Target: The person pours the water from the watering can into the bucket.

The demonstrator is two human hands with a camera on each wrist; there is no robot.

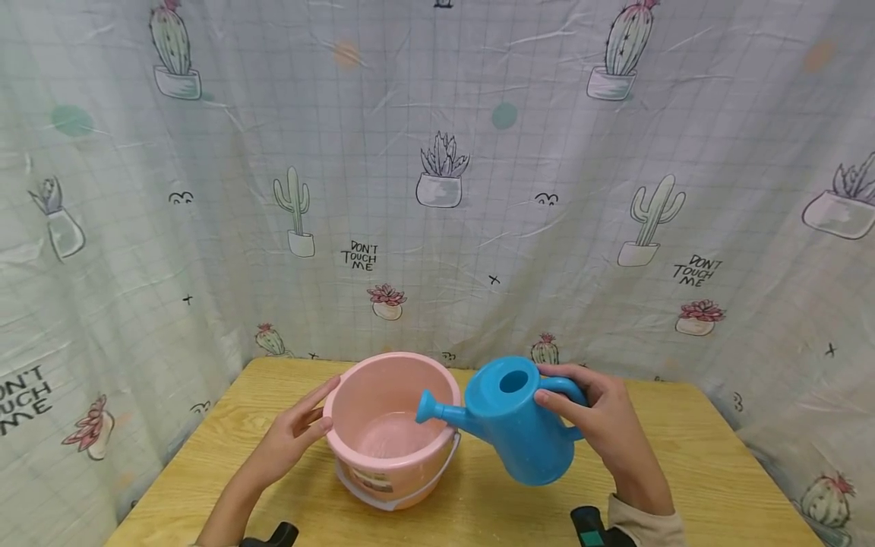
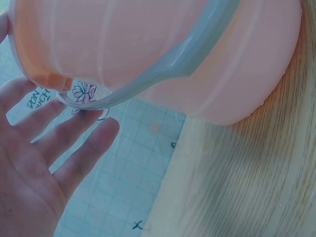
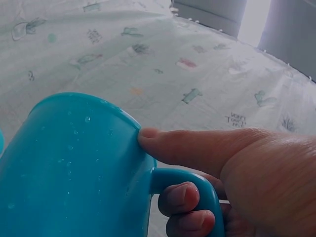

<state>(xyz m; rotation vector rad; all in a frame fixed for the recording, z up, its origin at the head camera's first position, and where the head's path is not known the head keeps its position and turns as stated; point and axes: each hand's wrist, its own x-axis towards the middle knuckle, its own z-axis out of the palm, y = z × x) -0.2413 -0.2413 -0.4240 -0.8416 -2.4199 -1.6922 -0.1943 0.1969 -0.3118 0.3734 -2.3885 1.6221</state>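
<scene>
A: What is that round pink thing?
B: It's a plastic bucket (image 1: 410, 480). It stands on the surface (image 1: 690, 463), a bit left of the middle. The surface has wavy lines like wood.
A: What's it like?
B: Smooth, with a thick round rim. A pale, curved handle (image 2: 173, 66) hangs down its near side, and there is a label (image 1: 371, 479) there too.
A: Is anyone touching it?
B: The left hand (image 1: 294, 433) is. Its fingers are spread and nearly straight, resting on the left side by the rim. The thumb lies on the rim, nearer than the fingers.
A: And the blue thing?
B: A watering can (image 1: 529, 444), just right of the bucket. It's smooth and round like a fat cup, and it leans left. Little clear drops (image 3: 88, 119) sit on its side. The top has a round hole (image 1: 514, 381).
A: Who has it?
B: The right hand (image 1: 604, 410). Its fingers curl round the looped grip, and the thumb presses near the top edge.
A: Where's the spout (image 1: 429, 409)?
B: Its wide tip is over the bucket's open top. I can't tell if the spout touches the rim.
A: What's behind?
B: A wrinkly, shiny curtain (image 1: 478, 99) with potted cactus pictures.
</scene>
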